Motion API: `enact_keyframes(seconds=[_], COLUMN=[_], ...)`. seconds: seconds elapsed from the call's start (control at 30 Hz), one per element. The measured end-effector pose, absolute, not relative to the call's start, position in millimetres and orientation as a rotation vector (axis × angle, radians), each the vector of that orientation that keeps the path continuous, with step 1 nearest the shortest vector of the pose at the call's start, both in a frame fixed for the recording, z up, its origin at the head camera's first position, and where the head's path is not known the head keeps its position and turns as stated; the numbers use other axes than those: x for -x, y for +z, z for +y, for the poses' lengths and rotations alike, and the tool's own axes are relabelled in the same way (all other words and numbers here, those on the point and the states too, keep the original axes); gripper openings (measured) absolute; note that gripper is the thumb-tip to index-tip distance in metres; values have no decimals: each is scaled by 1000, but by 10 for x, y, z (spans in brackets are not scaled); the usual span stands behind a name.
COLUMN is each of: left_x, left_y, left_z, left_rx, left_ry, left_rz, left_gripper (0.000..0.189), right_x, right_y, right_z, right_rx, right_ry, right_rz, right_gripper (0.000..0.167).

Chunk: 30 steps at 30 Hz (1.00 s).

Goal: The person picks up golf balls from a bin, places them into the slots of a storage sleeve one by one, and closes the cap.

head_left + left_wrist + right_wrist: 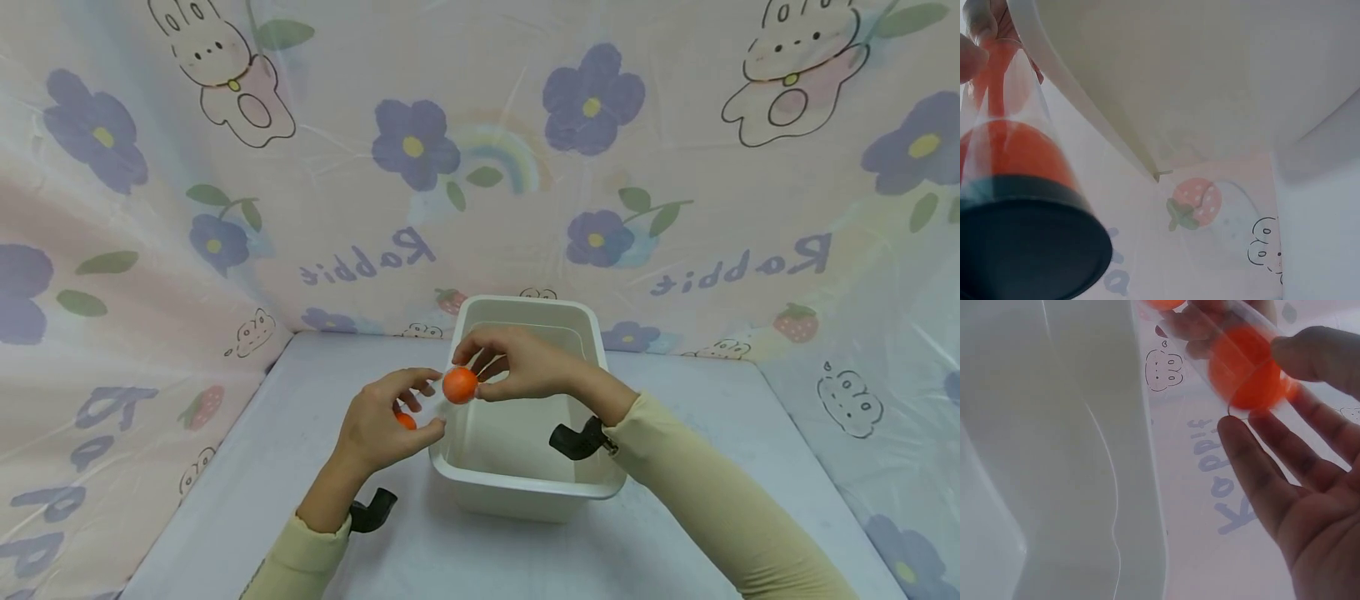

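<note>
My left hand (371, 425) grips a clear tube with a dark end (1029, 244), thumb on one side and fingers on the other. Inside the tube sits an orange ball (406, 421), seen above the dark end in the left wrist view. At the tube's other end, my right hand (525, 364) pinches another orange ball (460, 386) between thumb and fingers. In the right wrist view this ball (1246, 369) is blurred, and the tube's rim crosses it. Whether the ball lies partly inside the tube, I cannot tell. Both hands are over the left side of a white bin (525, 482).
The deep bin stands on a white table (300, 392), its inner floor partly hidden by my right hand and forearm. Printed curtains (480, 208) with flowers and rabbits hang behind and at both sides. A black wrist mount (576, 440) juts from each cuff.
</note>
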<state>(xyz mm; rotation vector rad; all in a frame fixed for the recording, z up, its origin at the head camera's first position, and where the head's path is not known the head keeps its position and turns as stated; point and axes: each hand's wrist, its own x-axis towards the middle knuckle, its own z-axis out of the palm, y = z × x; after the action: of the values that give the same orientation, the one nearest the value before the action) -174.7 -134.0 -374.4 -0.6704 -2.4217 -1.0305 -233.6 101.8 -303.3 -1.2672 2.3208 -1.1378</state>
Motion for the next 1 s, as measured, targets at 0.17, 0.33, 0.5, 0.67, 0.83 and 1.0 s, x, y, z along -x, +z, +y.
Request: enact_keyframes(seconds=[0.17,0.33,0.5,0.67,0.83,1.0], left_x=[1731,1736,1734,1716,1716,1711], left_y=[-3748,-3764,-3778,-3782,-3788,-3791], left_z=[-1340,-1324,-1318,-1346,-1378,-1408], left_rx=[633,621,616,587,575,552], left_ry=[-1063,-1061,-1052,-1059,-1052,-1057], left_rz=[-2432,-2432,-2440,-2456,-2455,-2468], left_gripper=[48,47,47,47,47,47], right_x=[2337,2357,2372,2416,2563,2756], right_y=[-3037,-3050,-3065,-3072,-3117,-3208], right_z=[1026,1036,1064,1115,1203,1286], right_rx=[1283,1302,1316,1314,1280,1230], right_ry=[-1116,-1088,-1052,-985,-898,-690], right_rz=[2332,2341,2356,2391,2436,2523], right_gripper=[38,39,41,44,43,41])
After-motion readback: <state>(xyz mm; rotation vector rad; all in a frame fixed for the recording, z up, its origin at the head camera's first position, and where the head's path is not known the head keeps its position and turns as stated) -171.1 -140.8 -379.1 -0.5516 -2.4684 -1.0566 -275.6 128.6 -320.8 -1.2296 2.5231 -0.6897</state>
